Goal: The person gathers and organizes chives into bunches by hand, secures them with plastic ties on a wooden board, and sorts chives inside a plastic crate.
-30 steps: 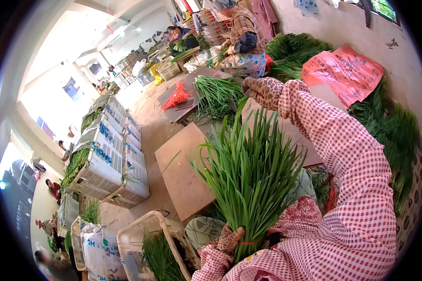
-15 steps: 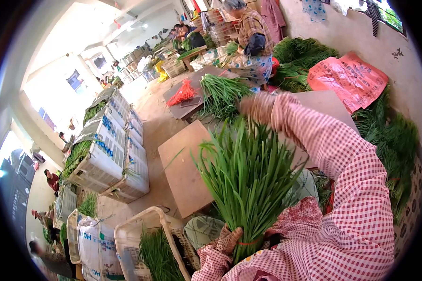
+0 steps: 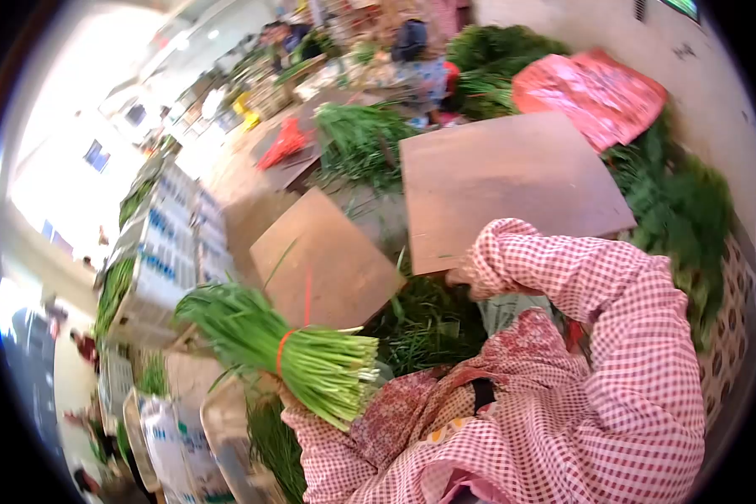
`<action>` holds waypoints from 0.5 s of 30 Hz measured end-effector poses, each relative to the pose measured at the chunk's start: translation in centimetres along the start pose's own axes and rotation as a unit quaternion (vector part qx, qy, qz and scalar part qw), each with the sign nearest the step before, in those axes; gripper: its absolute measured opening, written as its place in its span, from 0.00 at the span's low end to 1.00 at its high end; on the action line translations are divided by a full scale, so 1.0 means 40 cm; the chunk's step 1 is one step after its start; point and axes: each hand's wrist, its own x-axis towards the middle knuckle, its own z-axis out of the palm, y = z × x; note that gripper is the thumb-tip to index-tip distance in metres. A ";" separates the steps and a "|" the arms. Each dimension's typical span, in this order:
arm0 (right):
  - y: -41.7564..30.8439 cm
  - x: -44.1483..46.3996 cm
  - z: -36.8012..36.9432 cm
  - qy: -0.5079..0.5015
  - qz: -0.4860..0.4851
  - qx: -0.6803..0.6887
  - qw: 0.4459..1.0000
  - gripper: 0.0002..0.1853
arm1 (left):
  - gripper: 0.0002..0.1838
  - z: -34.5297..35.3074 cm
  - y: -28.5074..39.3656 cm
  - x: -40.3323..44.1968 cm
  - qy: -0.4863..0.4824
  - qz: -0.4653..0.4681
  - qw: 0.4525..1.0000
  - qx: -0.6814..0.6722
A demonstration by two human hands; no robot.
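Note:
A thick bundle of green stalks (image 3: 319, 361) lies tilted at the lower left, its pale cut ends facing right and its leaves to the left. One red band circles it. My left hand (image 3: 279, 388) is under the bundle and holds it, mostly hidden by stalks and sleeve. My right hand (image 3: 464, 277) is low by the near edge of the large board (image 3: 512, 185), blurred and partly covered by the checked sleeve; whether it holds anything is not clear. Loose dark green leaves (image 3: 428, 328) lie just below it.
A smaller board (image 3: 323, 260) stands left of the large one. Beyond are a pile of stalks (image 3: 361, 139) and red ties (image 3: 284, 143). Packed crates (image 3: 155, 252) stand left, a basket (image 3: 223, 420) lower left. A red sack (image 3: 592, 92) covers greens at right. Several people work behind.
The bundle has swung from upright to lying leftward, its cut ends now showing. My right hand has come down from above the leaves toward my lap. The view has shifted.

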 end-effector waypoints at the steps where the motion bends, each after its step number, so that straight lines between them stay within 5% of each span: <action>1: 0.008 0.010 0.009 -0.005 0.002 0.027 1.000 0.23 | 0.30 0.041 0.009 -0.003 -0.008 -0.001 1.000 -0.007; 3: 0.029 0.020 -0.001 0.026 -0.037 0.143 0.989 0.34 | 0.31 0.123 -0.001 -0.024 -0.038 -0.016 0.999 -0.013; 4: 0.077 0.056 0.074 0.162 -0.052 0.201 0.965 0.39 | 0.31 0.168 -0.011 -0.037 -0.057 -0.030 0.998 -0.014; 6: -0.005 -0.061 -0.005 0.133 -0.042 0.347 0.927 0.47 | 0.32 0.254 -0.055 -0.065 -0.113 -0.087 0.990 -0.015; 9: -0.022 -0.119 0.056 0.273 -0.123 0.441 0.846 0.60 | 0.34 0.354 -0.142 -0.101 -0.232 -0.191 0.954 -0.017; 11: -0.016 -0.149 0.100 0.462 -0.238 0.394 0.758 0.62 | 0.32 0.445 -0.190 -0.165 -0.333 -0.125 0.932 0.076; 13: 0.029 -0.218 0.153 0.405 -0.103 0.554 0.720 0.61 | 0.38 0.527 -0.237 -0.241 -0.415 -0.101 0.900 0.087; 15: 0.058 -0.343 0.223 0.380 0.070 0.610 0.692 0.49 | 0.45 0.596 -0.234 -0.318 -0.490 -0.239 0.831 0.107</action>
